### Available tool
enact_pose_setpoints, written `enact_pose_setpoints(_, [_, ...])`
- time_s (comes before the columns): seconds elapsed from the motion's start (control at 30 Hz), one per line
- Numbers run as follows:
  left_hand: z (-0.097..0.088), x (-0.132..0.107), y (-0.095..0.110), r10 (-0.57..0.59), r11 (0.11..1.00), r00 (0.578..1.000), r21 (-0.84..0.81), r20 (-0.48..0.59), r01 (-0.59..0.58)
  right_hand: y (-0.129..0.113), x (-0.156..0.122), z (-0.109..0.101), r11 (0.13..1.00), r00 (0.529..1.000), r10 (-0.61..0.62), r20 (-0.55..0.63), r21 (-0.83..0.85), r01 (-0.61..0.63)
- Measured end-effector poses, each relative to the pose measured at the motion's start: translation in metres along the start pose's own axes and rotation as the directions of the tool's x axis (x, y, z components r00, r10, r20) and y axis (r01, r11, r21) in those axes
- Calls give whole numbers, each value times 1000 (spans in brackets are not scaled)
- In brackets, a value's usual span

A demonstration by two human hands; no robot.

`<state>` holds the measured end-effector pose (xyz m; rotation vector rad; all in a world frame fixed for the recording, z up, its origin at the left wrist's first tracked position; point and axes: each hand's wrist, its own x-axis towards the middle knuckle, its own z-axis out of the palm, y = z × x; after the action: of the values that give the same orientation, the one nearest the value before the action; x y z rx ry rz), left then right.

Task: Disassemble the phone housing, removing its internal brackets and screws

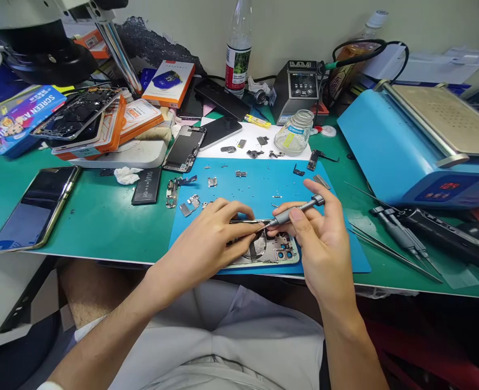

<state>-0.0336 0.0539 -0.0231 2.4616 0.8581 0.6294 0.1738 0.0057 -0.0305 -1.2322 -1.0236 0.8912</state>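
Note:
An opened phone housing [268, 253] lies on a blue mat [239, 187] near the table's front edge, its camera end to the right. My left hand [212, 233] rests over the housing's left part and steadies it, two fingers reaching inward; the thumb is hidden. In my right hand [320, 238] is a small grey screwdriver [290, 214], gripped between thumb and fingers and tilted down to the left. Its tip meets the housing's upper part beside my left fingertips; what it touches there is too small to tell. Small brackets [190, 205] and screws are scattered on the mat.
To the right lie tweezers [393, 252], more screwdrivers [401, 230] and a blue heating plate [405, 146]. A glass jar [294, 132] stands behind the mat. At left are a phone [36, 206], a black battery [146, 186] and stacked boxes [113, 130]; a microscope [48, 49] overhangs them.

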Motion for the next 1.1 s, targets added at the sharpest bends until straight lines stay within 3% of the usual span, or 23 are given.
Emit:
enact_pose_setpoints(0.27, [-1,0,0,13,1000,1000,16,8,-13,2,2,-1,998,999,-35,27,-42,36])
enact_pose_setpoints(1.1, [-3,-1,-2,7,1000,999,2,44,-8,-4,-1,0,999,999,51,13,-1,-51])
